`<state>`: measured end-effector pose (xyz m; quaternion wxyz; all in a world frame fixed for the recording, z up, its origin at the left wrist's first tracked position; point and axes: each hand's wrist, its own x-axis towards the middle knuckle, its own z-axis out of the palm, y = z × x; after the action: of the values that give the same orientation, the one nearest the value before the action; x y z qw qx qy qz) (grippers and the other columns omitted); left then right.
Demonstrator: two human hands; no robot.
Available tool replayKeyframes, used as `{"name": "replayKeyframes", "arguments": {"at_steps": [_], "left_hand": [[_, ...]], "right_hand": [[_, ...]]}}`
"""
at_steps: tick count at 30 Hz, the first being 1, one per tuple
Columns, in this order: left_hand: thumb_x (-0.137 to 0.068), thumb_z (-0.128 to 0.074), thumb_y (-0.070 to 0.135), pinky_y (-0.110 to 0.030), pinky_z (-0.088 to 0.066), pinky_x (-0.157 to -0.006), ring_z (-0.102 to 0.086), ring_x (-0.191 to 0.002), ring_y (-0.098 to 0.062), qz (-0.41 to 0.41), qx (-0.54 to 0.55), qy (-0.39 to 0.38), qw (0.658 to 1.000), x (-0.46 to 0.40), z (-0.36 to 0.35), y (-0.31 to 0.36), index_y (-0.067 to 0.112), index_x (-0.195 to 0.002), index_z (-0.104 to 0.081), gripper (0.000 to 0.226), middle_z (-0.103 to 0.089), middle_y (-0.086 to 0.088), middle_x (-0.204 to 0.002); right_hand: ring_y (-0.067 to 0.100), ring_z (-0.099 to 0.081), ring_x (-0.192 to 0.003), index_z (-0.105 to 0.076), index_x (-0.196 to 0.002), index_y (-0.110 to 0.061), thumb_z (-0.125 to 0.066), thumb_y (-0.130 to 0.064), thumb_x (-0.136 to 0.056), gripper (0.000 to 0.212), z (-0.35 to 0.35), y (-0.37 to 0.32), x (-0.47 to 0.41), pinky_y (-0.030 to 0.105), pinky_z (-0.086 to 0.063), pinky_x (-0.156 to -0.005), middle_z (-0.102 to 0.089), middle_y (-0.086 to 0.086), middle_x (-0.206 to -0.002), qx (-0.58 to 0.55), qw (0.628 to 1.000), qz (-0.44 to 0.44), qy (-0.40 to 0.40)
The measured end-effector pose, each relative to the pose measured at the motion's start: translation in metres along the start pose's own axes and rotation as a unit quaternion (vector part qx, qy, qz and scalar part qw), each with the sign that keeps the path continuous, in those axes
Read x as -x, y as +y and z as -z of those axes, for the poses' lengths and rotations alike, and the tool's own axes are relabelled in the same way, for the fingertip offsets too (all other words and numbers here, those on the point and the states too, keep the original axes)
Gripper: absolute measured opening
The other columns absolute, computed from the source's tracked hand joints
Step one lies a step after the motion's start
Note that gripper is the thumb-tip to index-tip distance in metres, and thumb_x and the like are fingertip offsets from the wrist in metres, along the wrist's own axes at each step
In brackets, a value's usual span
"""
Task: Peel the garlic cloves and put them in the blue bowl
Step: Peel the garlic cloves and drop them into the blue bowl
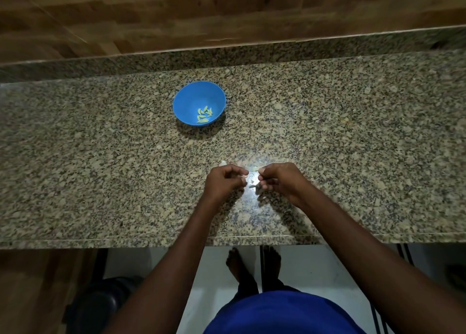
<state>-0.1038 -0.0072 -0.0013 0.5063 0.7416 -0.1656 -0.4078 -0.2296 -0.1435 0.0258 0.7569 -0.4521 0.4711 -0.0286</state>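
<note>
A blue bowl (pixel 187 99) stands on the granite counter (pixel 100 157), far from my hands, with several peeled pale-green garlic cloves (pixel 204 115) in it. Both my hands hover close together near the counter's front edge. My left hand (pixel 223 181) is curled with its fingertips pinched on something small and pale, probably a garlic clove, mostly hidden. My right hand (pixel 281 180) is also pinched at the fingertips; what it holds is too small and blurred to name. Small pale bits of garlic skin (pixel 253 168) lie on the counter between and just beyond the hands.
A wooden wall panel (pixel 176 18) rises behind a raised granite ledge (pixel 302 46) at the back. A bright light reflection sits on the counter by my fingertips. Below the counter edge I see my bare feet (pixel 252 265) on a pale floor and a dark round object (pixel 100 306) at the lower left.
</note>
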Motion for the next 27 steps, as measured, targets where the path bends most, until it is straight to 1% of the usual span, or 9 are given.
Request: {"name": "replayKeyframes", "arguments": {"at_steps": [4,8,11,14,17,21,24,25,27], "left_hand": [[-0.084,-0.075,0.003,-0.044,-0.064,-0.074,-0.074,-0.073,-0.024,-0.013,-0.082,0.027,0.996,-0.005,-0.001,-0.006,0.022,-0.09,-0.08,0.02,-0.077,-0.005,-0.081],[-0.093,-0.07,0.007,-0.042,-0.063,-0.073,-0.072,-0.072,-0.027,0.01,0.031,0.012,0.999,-0.001,-0.005,0.001,0.007,-0.1,-0.076,0.009,-0.076,-0.019,-0.083],[-0.09,-0.072,0.004,-0.033,-0.062,-0.073,-0.072,-0.073,-0.024,0.04,0.086,0.002,0.995,0.001,-0.009,0.004,0.001,-0.097,-0.074,0.008,-0.076,-0.017,-0.082],[-0.09,-0.07,0.001,-0.034,-0.06,-0.076,-0.07,-0.076,-0.022,0.028,0.099,-0.012,0.995,0.001,-0.007,0.002,0.003,-0.096,-0.074,0.007,-0.076,-0.015,-0.084],[-0.091,-0.067,-0.002,-0.032,-0.059,-0.075,-0.068,-0.079,-0.024,-0.002,0.092,-0.018,0.996,0.001,-0.006,0.002,0.004,-0.095,-0.074,0.009,-0.075,-0.016,-0.086],[-0.091,-0.068,-0.001,-0.029,-0.057,-0.067,-0.065,-0.074,-0.025,0.002,0.083,-0.012,0.996,0.001,-0.006,0.002,0.001,-0.095,-0.074,0.007,-0.073,-0.024,-0.085],[-0.09,-0.071,0.005,-0.026,-0.057,-0.061,-0.066,-0.066,-0.02,0.067,0.091,-0.005,0.994,0.002,-0.007,0.001,0.001,-0.092,-0.074,0.005,-0.072,-0.019,-0.077],[-0.09,-0.072,0.005,-0.024,-0.056,-0.059,-0.066,-0.062,-0.018,0.089,0.106,-0.005,0.99,0.002,-0.008,0.002,0.0,-0.089,-0.074,0.005,-0.072,-0.017,-0.076],[-0.09,-0.072,0.005,-0.022,-0.054,-0.054,-0.065,-0.057,-0.015,0.118,0.134,-0.003,0.984,0.001,-0.009,0.005,-0.001,-0.086,-0.072,0.007,-0.071,-0.016,-0.074]], "right_hand": [[0.022,-0.06,-0.055,-0.064,-0.094,0.012,-0.062,0.005,-0.092,0.007,-0.007,0.006,-0.002,0.026,-0.054,-0.048,-0.066,0.019,-0.074,0.044,0.998,0.025,0.023],[0.021,-0.061,-0.053,-0.064,-0.095,0.015,-0.063,0.002,-0.094,0.012,-0.011,0.007,-0.002,0.026,-0.054,-0.048,-0.065,0.02,-0.071,0.099,0.992,0.07,0.034],[0.021,-0.061,-0.055,-0.064,-0.097,0.014,-0.061,0.003,-0.095,0.011,-0.013,0.005,-0.001,0.026,-0.055,-0.05,-0.065,0.021,-0.072,0.096,0.992,0.073,0.018],[0.019,-0.061,-0.059,-0.064,-0.094,0.011,-0.055,0.007,-0.095,0.01,-0.011,0.0,0.0,0.023,-0.055,-0.053,-0.065,0.016,-0.073,-0.002,0.999,-0.002,-0.038],[0.012,-0.058,-0.053,-0.062,-0.091,0.009,-0.045,0.007,-0.097,0.018,-0.008,-0.003,0.0,0.015,-0.052,-0.048,-0.062,0.011,-0.069,-0.147,0.977,-0.115,-0.105],[0.013,-0.057,-0.051,-0.06,-0.088,0.008,-0.043,0.006,-0.097,0.019,-0.009,-0.001,0.002,0.016,-0.051,-0.046,-0.06,0.012,-0.068,-0.178,0.966,-0.145,-0.117],[0.024,-0.059,-0.057,-0.062,-0.085,0.01,-0.052,0.004,-0.095,0.015,-0.014,0.006,-0.001,0.027,-0.053,-0.051,-0.062,0.018,-0.07,0.046,0.999,-0.007,-0.019],[0.026,-0.062,-0.059,-0.064,-0.084,0.008,-0.056,0.0,-0.094,0.015,-0.014,0.01,-0.003,0.03,-0.053,-0.055,-0.065,0.017,-0.07,0.174,0.982,0.073,0.022],[0.02,-0.062,-0.062,-0.065,-0.082,-0.004,-0.061,-0.01,-0.091,0.012,-0.016,0.016,-0.004,0.026,-0.047,-0.056,-0.067,0.008,-0.07,0.38,0.896,0.211,0.09]]}}
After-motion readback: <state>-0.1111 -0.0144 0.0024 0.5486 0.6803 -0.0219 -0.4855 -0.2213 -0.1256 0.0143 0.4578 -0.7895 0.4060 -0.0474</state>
